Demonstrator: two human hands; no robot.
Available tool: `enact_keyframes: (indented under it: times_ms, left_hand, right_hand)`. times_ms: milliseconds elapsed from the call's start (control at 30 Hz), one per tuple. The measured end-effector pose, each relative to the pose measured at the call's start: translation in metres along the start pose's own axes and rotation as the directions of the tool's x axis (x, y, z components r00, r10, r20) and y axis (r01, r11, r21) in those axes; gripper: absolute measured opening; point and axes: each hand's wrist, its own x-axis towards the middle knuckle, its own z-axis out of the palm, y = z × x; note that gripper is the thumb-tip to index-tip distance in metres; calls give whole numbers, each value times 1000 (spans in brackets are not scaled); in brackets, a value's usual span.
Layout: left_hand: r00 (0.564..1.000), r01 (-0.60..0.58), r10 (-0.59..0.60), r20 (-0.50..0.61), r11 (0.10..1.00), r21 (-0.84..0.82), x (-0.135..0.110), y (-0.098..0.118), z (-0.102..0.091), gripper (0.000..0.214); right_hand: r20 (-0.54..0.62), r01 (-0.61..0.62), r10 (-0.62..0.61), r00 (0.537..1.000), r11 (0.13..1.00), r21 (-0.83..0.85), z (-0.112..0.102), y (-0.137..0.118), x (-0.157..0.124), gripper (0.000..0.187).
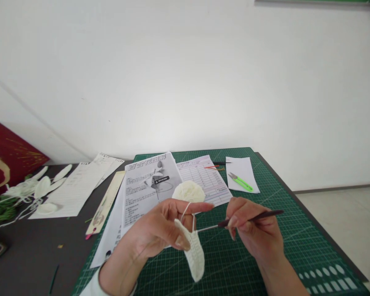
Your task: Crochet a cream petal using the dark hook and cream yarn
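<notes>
Left hand [160,230] is pinching the top of a white crocheted strip [195,257]; its grip is closed on the piece, thumb and finger pressing it, index finger stretched out with the white yarn strand [185,210] running over it. The strip is hanging down from the pinch, long axis near vertical, above the green cutting mat [265,246] toward the near edge of the tabletop.

Right hand [253,230] is holding a dark crochet hook [243,220], grip narrow and shut around the handle. The hook's long axis is lying almost level, tip pointing left to the strip's upper edge. The strip is sitting just left of the right hand; the left hand is the nearer one, touching it.

The strand is leading back to one yarn ball [188,191], resting on the printed sheets [151,185] mid-mat.

Count: one hook, one strip, one ball, one pair of green snips [241,181] on a white slip toward the far right corner. Several white crocheted petals [43,187] and green yarn [0,207] are lying along the left edge; exact number unclear.
</notes>
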Motion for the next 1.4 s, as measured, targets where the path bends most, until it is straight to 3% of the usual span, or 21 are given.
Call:
enact_keyframes:
  times_ms: [100, 167, 233, 300, 433, 500, 600, 733, 833, 900, 1000, 1067, 1133, 1267, 1400]
  left_hand:
    - [999, -15, 12, 36, 996, 87, -3, 0, -3, 64]
    - [997, -78, 69, 43, 966, 246, -6, 1, -3, 59]
    - [980, -189, 198, 31, 865, 464, -8, 1, -2, 53]
    - [932, -290, 362, 29, 694, 659, -9, 1, 0, 47]
    - [814, -371, 577, 69, 424, 826, -4, -3, 5, 44]
    - [782, -385, 617, 91, 363, 848, 0, -6, 6, 47]
    - [766, -366, 639, 77, 334, 869, 5, -9, 6, 48]
    - [741, -265, 669, -53, 365, 893, 10, -13, 7, 46]
    - [711, -195, 679, -184, 442, 876, 14, -16, 11, 24]
    - [704, -198, 662, -256, 529, 825, 16, -17, 14, 6]
    - [745, -270, 559, -364, 752, 602, 18, -18, 18, 8]
    - [796, -325, 457, -397, 876, 355, 18, -17, 19, 29]
    - [838, -354, 376, -396, 926, 129, 17, -17, 18, 48]
    - [913, -295, 246, -326, 949, -113, 13, -15, 14, 63]
    - [948, -232, 189, -256, 961, -149, 11, -12, 12, 68]
  right_hand:
    - [-43, -60, 63, 997, 994, 86, 1, 0, 2, 9]
    - [-103, -135, 155, 983, 975, 175, 2, 2, 4, 10]
    - [-154, -236, 284, 946, 933, 271, 3, 6, 7, 11]
    - [-189, -329, 414, 890, 872, 363, 5, 10, 10, 12]
    - [-225, -423, 584, 780, 756, 499, 9, 18, 14, 17]
    - [-246, -422, 600, 761, 747, 514, 11, 19, 15, 19]
    - [-321, -362, 524, 789, 818, 447, 16, 19, 13, 19]
    - [-419, -243, 312, 852, 947, 211, 22, 18, 8, 15]
    - [-423, -107, 63, 904, 991, -80, 26, 20, 0, 10]
    - [-306, 39, -153, 940, 937, -347, 27, 21, -5, 22]
    - [61, 316, -366, 929, 695, -646, 24, 22, -10, 48]
    - [229, 436, -398, 888, 577, -691, 22, 21, -10, 56]
    - [224, 444, -410, 884, 588, -676, 21, 18, -9, 55]
    - [8, 305, -359, 933, 779, -547, 22, 14, -4, 38]
    - [-132, 143, -189, 973, 944, -297, 21, 16, -3, 19]
